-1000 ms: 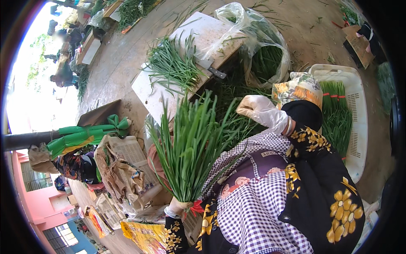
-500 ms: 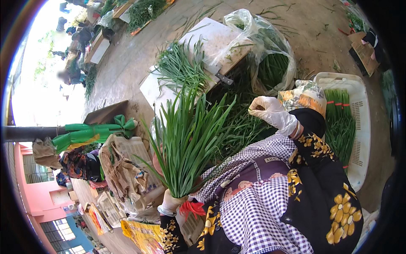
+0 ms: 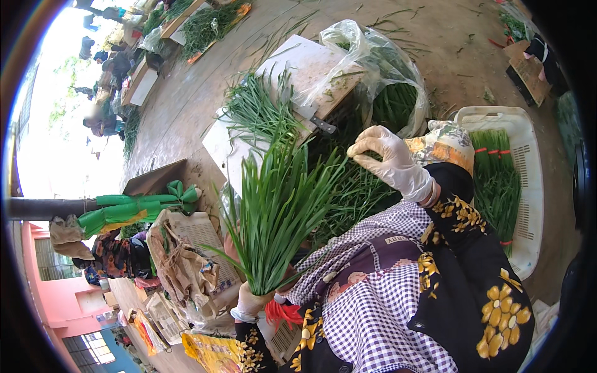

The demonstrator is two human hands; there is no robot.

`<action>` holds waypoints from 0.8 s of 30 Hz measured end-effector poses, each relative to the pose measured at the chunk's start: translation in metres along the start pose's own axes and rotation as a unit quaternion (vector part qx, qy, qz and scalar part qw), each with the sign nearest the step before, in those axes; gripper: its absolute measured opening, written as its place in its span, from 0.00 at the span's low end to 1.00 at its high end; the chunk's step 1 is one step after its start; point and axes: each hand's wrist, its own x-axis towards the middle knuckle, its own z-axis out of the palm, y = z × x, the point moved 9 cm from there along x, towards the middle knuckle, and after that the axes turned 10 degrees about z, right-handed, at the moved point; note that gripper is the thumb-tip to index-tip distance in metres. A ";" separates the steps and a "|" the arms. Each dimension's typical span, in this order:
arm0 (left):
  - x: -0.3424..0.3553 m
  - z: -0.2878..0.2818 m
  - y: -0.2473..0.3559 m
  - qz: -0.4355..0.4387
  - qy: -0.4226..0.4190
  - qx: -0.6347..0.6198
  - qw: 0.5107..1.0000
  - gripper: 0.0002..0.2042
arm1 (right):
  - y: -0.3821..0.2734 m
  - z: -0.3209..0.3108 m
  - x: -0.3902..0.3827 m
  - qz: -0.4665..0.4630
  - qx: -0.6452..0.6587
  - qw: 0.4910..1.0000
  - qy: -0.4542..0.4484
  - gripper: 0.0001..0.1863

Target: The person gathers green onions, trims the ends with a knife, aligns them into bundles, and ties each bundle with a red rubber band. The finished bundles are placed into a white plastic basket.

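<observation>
My left hand (image 3: 252, 302), in a white glove, is wrapped round the base of a thick bunch of garlic chives (image 3: 283, 214). The long green leaves fan upward and away from me. My right hand (image 3: 393, 163), gloved too, is at the upper right of the bunch. Its thumb and forefinger come together in a pinch beside the outer leaf tips. What lies between those fingertips is too small to make out. Beyond the bunch, a loose heap of chives (image 3: 264, 109) rests on a white board (image 3: 217, 146), beside a knife (image 3: 322, 124) with a dark handle.
At the right stands a white plastic crate (image 3: 528, 186) with chive bundles (image 3: 497, 180) tied with red bands. A clear plastic bag (image 3: 413, 81) of greens is behind the board. Sacking (image 3: 186, 264) hangs over a crate at the left. Several people work farther off.
My right hand has moved left toward the leaf tips, and its outer fingers have loosened. My left hand still grips the bunch. The view has shifted slightly.
</observation>
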 end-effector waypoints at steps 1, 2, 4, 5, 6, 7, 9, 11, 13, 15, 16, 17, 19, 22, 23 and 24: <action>0.001 0.002 0.002 0.020 -0.002 0.007 1.000 0.11 | -0.022 0.005 0.002 -0.056 -0.038 0.998 0.008 0.06; 0.008 0.007 0.022 0.047 -0.023 0.051 0.997 0.11 | -0.034 0.010 0.004 -0.077 -0.032 0.997 0.004 0.05; 0.008 0.015 0.003 0.011 -0.016 -0.051 0.999 0.11 | -0.049 0.029 0.005 -0.138 -0.036 0.989 -0.023 0.08; 0.008 0.018 -0.003 -0.007 -0.012 -0.101 0.995 0.11 | -0.055 0.038 0.005 -0.161 -0.038 0.985 -0.047 0.08; 0.008 0.020 -0.002 -0.002 -0.036 -0.090 0.995 0.13 | -0.058 0.050 0.004 -0.161 -0.060 0.982 -0.077 0.09; 0.010 0.024 -0.003 -0.016 -0.044 -0.118 0.992 0.13 | -0.054 0.065 0.003 -0.159 -0.077 0.978 -0.111 0.11; 0.010 0.035 -0.004 -0.043 -0.059 -0.172 0.982 0.15 | -0.049 0.085 -0.002 -0.153 -0.082 0.973 -0.155 0.13; 0.011 0.035 0.005 -0.009 -0.062 -0.111 0.992 0.15 | -0.049 0.096 -0.010 -0.166 -0.092 0.972 -0.138 0.10; 0.014 0.038 0.022 0.011 -0.067 -0.078 0.995 0.14 | -0.042 0.111 -0.017 -0.164 -0.095 0.970 -0.152 0.08; 0.017 0.037 0.031 0.023 -0.068 -0.033 0.997 0.15 | -0.042 0.111 -0.018 -0.174 -0.088 0.972 -0.132 0.06; 0.017 0.036 0.028 0.016 -0.067 -0.033 0.997 0.16 | -0.040 0.108 -0.018 -0.166 -0.062 0.975 -0.135 0.06; 0.017 0.036 0.024 0.009 -0.067 -0.032 0.997 0.17 | -0.039 0.106 -0.018 -0.158 -0.036 0.977 -0.137 0.06; 0.016 0.039 0.013 -0.015 -0.052 -0.095 0.994 0.18 | -0.041 0.099 -0.017 -0.153 0.015 0.981 -0.119 0.04; 0.020 0.037 0.023 -0.004 -0.040 -0.081 0.996 0.20 | -0.033 0.093 -0.025 -0.103 0.086 0.984 -0.113 0.05; 0.021 0.036 0.029 0.007 -0.037 -0.058 0.998 0.20 | -0.020 0.092 -0.022 -0.021 0.140 0.984 -0.112 0.05; 0.021 0.029 0.033 0.032 -0.004 -0.013 0.999 0.21 | -0.006 0.091 -0.022 0.062 0.192 0.973 -0.110 0.06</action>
